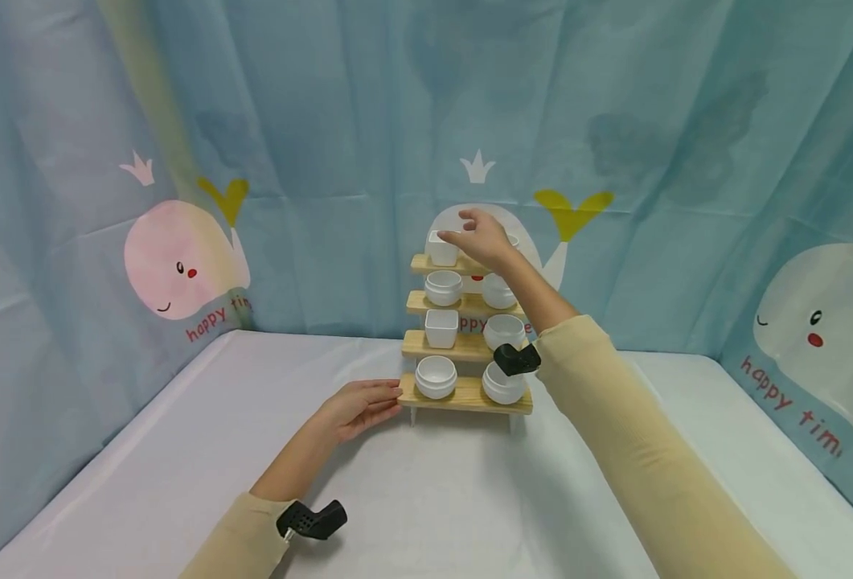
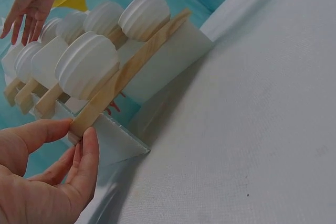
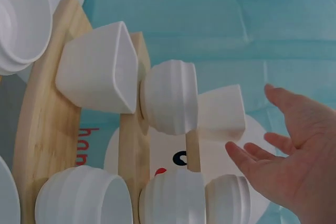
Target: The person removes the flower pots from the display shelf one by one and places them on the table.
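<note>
A tiered stand of wooden boards (image 1: 469,400) holds several white pots, two to a board. My left hand (image 1: 359,408) is at the left end of the lowest board; in the left wrist view its thumb and fingers pinch that wooden end (image 2: 86,121). A round white pot (image 1: 436,378) sits just beside it. Up at the top board (image 1: 420,264), my right hand (image 1: 485,240) hovers by a square white pot (image 1: 443,250) with its fingers loosely spread. The right wrist view shows a gap between those fingers and the square pot (image 3: 223,113), and nothing held.
The stand rests on a white-covered table (image 1: 397,498). Behind it hangs a blue curtain (image 1: 339,161) printed with whales. Lower boards carry another square pot (image 1: 442,329) and more round pots (image 1: 504,332). Black wrist devices (image 1: 516,359) sit at both sleeves.
</note>
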{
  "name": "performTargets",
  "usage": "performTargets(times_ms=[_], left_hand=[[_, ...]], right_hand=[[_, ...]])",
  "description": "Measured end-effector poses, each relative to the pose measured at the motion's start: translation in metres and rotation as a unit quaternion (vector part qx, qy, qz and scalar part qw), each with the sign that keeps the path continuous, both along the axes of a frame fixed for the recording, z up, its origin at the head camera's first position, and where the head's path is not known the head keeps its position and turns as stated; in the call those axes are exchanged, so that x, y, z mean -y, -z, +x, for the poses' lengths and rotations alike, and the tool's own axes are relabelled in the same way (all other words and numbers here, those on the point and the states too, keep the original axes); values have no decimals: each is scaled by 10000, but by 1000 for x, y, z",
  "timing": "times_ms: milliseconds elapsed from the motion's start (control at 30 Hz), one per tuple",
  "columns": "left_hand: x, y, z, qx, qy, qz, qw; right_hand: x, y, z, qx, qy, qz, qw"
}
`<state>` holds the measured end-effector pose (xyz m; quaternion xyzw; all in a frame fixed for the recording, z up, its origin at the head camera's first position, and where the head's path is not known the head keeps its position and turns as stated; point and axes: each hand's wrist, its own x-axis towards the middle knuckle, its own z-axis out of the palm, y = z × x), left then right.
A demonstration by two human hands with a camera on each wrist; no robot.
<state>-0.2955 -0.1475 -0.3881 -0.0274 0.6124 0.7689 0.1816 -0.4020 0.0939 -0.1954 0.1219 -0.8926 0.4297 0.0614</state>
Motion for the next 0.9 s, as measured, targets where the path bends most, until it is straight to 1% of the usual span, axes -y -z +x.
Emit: performTargets(times_ms=[167,300,367,533,700,900], left_hand=[[0,-1,1,-28,49,-12,10000],[-1,-1,3,22,8,-19,10000],[-1,-1,5,-29,40,-48,10000],[-1,-2,6,-111,3,-133,9998],[0,-2,7,-74,-46,-156,9998],[1,-3,8,-85,-5,-113,9999]], right_hand=[[2,0,-4,21,61,23,10000],[4,3,-6,60,-42,84,9999],[5,4,-6,43,-101,107,9999],[7,3,-5,-27,-164,112,9998],[10,3,-4,33,-134,142,9998],[12,4,-10,96,-81,221,9997]])
